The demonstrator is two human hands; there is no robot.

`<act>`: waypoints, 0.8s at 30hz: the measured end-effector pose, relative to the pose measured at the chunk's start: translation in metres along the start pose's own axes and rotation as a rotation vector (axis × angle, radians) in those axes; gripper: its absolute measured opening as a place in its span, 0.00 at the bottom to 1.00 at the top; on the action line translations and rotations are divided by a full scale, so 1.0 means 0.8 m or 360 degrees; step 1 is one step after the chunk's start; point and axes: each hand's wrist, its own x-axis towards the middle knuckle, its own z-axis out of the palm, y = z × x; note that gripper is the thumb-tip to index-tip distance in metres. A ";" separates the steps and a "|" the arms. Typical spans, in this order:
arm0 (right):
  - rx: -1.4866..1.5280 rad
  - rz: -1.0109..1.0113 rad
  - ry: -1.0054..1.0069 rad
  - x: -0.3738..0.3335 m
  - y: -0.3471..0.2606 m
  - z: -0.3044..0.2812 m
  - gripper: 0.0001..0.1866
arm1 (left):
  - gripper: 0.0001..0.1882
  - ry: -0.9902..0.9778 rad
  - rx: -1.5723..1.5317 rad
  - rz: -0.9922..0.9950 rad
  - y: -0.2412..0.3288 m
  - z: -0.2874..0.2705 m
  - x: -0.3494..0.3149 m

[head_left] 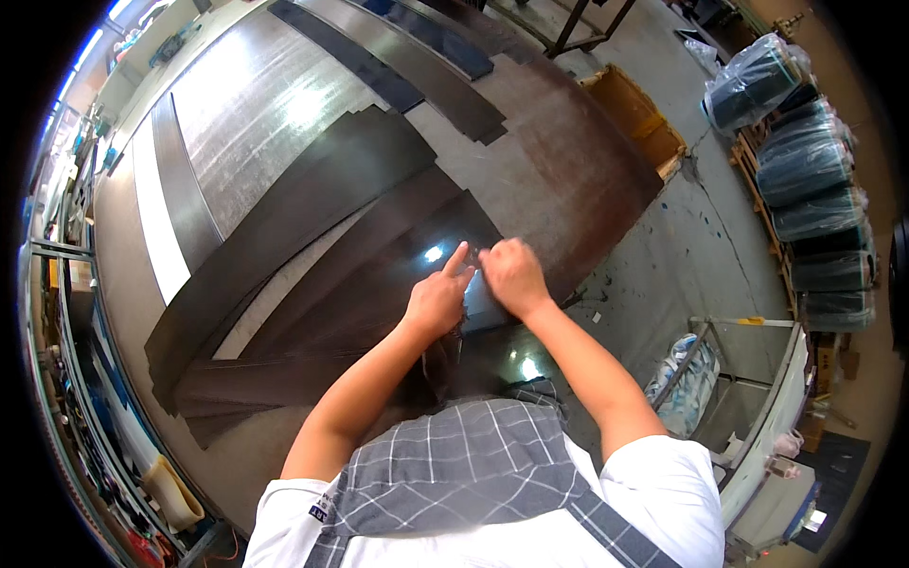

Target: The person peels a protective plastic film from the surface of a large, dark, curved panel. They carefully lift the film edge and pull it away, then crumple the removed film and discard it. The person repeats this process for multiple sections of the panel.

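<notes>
Over the right-hand end of a pile of dark brown, leather-like sheets [355,275], my two hands are close together. My left hand [438,298] rests on the glossy dark sheet with its index finger stretched out and the thumb apart from it. Just beside that fingertip, my right hand [514,275] is closed in a pinch and slightly blurred. Some small dark bit shows between the hands, too small to name. A long curved dark strip [312,204] lies beyond the pile, its stepped end at the upper right.
The sheets lie on a large brown table [587,142]. Long dark strips [417,66] lie farther back, a white strip [156,208] at left. An open cardboard box [644,118] stands past the right edge. Plastic-wrapped rolls [805,161] and a metal-framed cart [757,379] are at right.
</notes>
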 end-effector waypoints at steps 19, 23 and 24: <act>0.0404 0.0846 -0.0205 0.042 0.027 0.000 0.10 | 0.14 0.0488 -0.0197 -0.0179 -0.034 0.004 0.024; 0.0189 0.0661 -0.0039 0.033 0.030 0.021 0.07 | 0.25 0.0378 -0.0213 0.0027 -0.012 0.004 0.006; 0.0179 0.0647 -0.0039 0.032 0.030 0.023 0.06 | 0.28 0.0338 -0.0235 0.0097 -0.007 0.008 -0.001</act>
